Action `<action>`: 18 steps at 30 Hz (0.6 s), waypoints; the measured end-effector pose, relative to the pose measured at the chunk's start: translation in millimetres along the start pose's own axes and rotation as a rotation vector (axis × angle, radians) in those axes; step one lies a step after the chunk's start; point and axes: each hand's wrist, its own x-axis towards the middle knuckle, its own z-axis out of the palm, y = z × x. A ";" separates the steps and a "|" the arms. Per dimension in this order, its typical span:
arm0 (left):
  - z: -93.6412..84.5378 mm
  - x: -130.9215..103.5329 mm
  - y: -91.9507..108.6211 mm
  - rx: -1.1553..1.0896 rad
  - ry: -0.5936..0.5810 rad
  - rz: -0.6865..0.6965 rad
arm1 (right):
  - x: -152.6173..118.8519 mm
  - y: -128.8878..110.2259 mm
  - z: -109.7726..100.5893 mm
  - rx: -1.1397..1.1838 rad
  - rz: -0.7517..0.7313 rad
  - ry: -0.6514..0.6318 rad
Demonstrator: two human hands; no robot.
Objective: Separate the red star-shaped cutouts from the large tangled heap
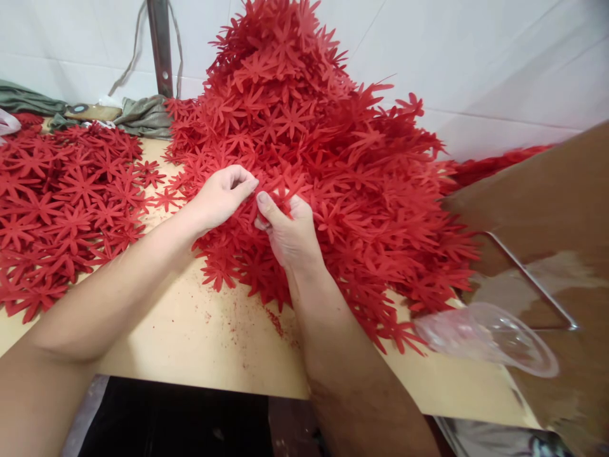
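A tall heap of red flower-shaped pieces [285,120] rises at the middle of the table. In front of it, my left hand [227,193] has its thumb and fingertips pinched together; whatever lies between them is too small to make out. Close to its right, my right hand [288,231] is closed around red petals [284,198], which show between thumb and fingers. The two hands are near each other at the heap's front. A lower spread of the same red flower pieces [71,197] lies left, beyond my left forearm.
A clear plastic cup [485,336] lies on its side at the table's right edge, beside a brown cardboard box [547,254]. Red crumbs dot the wooden table [181,330]. Grey-green cloth [145,116] and a metal post [160,47] stand at the back left.
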 end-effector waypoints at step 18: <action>-10.9 3.7 0.0 0.148 -0.157 0.019 | -1.4 -2.4 -0.6 -0.291 -0.117 0.022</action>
